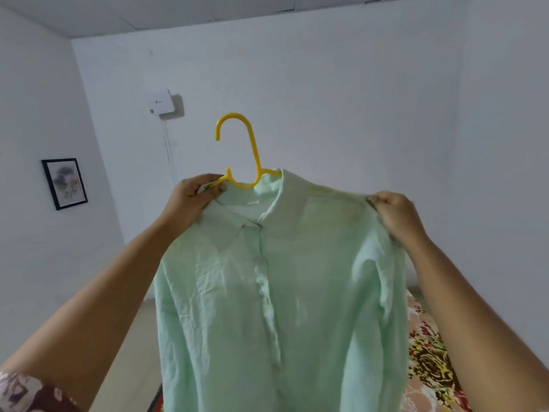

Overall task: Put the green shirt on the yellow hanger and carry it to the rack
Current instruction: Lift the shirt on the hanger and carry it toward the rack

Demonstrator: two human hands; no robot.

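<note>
A pale green button-up shirt [285, 292] hangs in front of me at chest height, its collar up and its front facing me. A yellow plastic hanger [237, 144] sticks out of the collar, hook pointing left; its right arm is hidden inside the shirt's right shoulder. My left hand [196, 197] pinches the hanger's left arm together with the shirt's left shoulder cloth. My right hand [395, 215] grips the shirt's right shoulder seam. No rack is in view.
White walls stand ahead and to both sides. A framed picture [64, 183] hangs on the left wall, and a white box [162, 102] with a dangling cable sits higher up. A floral bedcover [430, 358] lies at the lower right.
</note>
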